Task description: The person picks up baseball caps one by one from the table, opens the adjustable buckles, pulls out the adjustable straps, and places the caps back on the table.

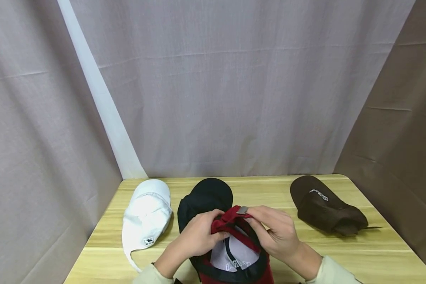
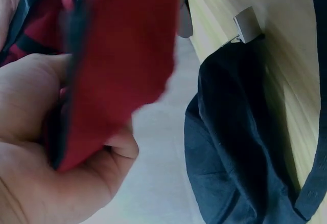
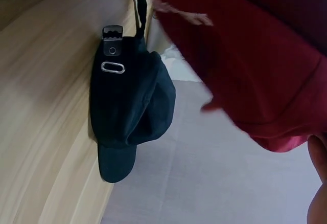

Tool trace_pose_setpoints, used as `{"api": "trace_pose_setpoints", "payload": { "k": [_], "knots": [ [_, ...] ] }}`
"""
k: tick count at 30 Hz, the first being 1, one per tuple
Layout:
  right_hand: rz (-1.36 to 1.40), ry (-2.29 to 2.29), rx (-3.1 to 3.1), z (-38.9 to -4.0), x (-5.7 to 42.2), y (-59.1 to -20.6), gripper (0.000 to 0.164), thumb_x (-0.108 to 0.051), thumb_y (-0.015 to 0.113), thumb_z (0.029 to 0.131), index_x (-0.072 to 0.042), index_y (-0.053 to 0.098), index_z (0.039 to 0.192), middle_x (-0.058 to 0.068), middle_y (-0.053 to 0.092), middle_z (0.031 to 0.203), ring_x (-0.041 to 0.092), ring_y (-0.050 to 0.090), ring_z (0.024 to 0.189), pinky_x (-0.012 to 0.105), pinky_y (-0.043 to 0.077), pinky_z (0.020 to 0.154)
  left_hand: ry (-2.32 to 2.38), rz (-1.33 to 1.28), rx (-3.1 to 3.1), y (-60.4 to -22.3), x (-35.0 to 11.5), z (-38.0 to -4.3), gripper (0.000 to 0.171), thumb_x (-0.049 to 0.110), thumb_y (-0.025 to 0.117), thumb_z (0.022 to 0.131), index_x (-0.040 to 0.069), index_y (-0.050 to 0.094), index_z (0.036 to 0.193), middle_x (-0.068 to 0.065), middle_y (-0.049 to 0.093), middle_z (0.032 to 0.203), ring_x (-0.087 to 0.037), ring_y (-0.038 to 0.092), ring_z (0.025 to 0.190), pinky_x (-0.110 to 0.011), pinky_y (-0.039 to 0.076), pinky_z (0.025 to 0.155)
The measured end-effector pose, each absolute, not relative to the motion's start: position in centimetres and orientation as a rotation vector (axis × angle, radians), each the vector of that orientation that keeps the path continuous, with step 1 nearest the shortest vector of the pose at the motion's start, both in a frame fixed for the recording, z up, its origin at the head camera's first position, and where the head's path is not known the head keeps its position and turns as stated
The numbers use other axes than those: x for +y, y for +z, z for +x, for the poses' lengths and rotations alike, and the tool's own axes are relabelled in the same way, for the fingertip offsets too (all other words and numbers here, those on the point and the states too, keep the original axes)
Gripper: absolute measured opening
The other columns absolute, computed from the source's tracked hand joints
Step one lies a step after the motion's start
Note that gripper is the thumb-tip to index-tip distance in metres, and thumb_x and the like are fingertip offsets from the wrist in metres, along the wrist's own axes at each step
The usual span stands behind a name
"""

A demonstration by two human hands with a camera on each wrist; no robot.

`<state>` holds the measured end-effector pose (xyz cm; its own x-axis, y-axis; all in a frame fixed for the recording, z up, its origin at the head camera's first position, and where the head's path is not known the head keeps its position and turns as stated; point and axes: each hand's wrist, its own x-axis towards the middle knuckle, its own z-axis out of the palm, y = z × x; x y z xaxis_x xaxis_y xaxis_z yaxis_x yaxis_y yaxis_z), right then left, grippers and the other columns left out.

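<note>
A dark red baseball cap [image 1: 218, 225] is held up near the front of the table, its inside facing the head camera. Pale lining with lettering [image 1: 234, 254] and a black sweatband show within it. My left hand [image 1: 198, 236] pinches the left side of its back strap. On the other side, my right hand [image 1: 278, 232] grips the strap beside a metal buckle [image 1: 242, 210]. The left wrist view has the thumb and fingers curled around the red fabric [image 2: 127, 55]. Behind and partly under the red cap lies a black cap [image 1: 206, 193], its own strap undone [image 3: 139, 9].
A white cap [image 1: 147, 217] lies at the left of the wooden table [image 1: 103, 252], its strap hanging toward the front. At the right back sits a dark brown cap [image 1: 328, 209], brim pointing back left. Grey curtains [image 1: 234, 86] close off the back and sides.
</note>
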<state>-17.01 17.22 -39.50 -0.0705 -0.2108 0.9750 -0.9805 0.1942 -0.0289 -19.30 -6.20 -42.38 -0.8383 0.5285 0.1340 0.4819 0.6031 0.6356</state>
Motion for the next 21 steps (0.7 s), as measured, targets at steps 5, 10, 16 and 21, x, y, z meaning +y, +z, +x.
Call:
{"api": "trace_pose_setpoints", "payload": {
  "k": [5,10,16,21],
  "knots": [
    [1.123,0.985,-1.593,-16.9,17.7,-40.0,0.021,-0.017,0.073,0.102,0.003,0.078,0.105,0.013,0.077,0.088,0.012,0.07,0.077,0.018,0.06,0.072,1.282,0.836,2.646,-41.7,-6.4,-19.2,0.017,0.022,0.083,0.092,0.015,0.068,0.092,0.009,0.061,0.068,-0.001,0.051,0.057,-0.021,0.041,0.049],
    [0.952,0.977,-1.894,-15.9,18.5,-40.1,0.039,-0.025,0.084,0.094,-0.007,0.073,0.126,0.006,0.077,0.105,0.007,0.064,0.093,0.017,0.054,0.068,1.37,0.921,2.564,-40.4,-6.7,-18.5,0.013,0.023,0.081,0.094,0.017,0.07,0.096,0.01,0.064,0.073,0.001,0.051,0.061,-0.02,0.044,0.053],
    [0.727,0.9,-2.447,-14.8,19.3,-38.6,0.078,-0.022,0.095,0.076,-0.026,0.061,0.146,-0.004,0.07,0.134,0.007,0.06,0.112,0.022,0.057,0.075,1.461,1.094,2.533,-39.6,-6.5,-17.8,0.016,0.004,0.077,0.092,0.017,0.068,0.093,0.005,0.063,0.079,0.002,0.046,0.066,-0.017,0.04,0.056],
    [0.842,0.758,-2.787,-14.4,19.7,-37.1,0.064,-0.019,0.086,0.078,-0.036,0.067,0.137,-0.016,0.072,0.126,0.006,0.068,0.108,0.032,0.06,0.086,1.67,1.263,2.45,-39.5,-6.0,-17.6,0.02,-0.004,0.075,0.09,0.014,0.069,0.098,-0.001,0.074,0.09,0.001,0.058,0.078,-0.02,0.054,0.068]
  ]
}}
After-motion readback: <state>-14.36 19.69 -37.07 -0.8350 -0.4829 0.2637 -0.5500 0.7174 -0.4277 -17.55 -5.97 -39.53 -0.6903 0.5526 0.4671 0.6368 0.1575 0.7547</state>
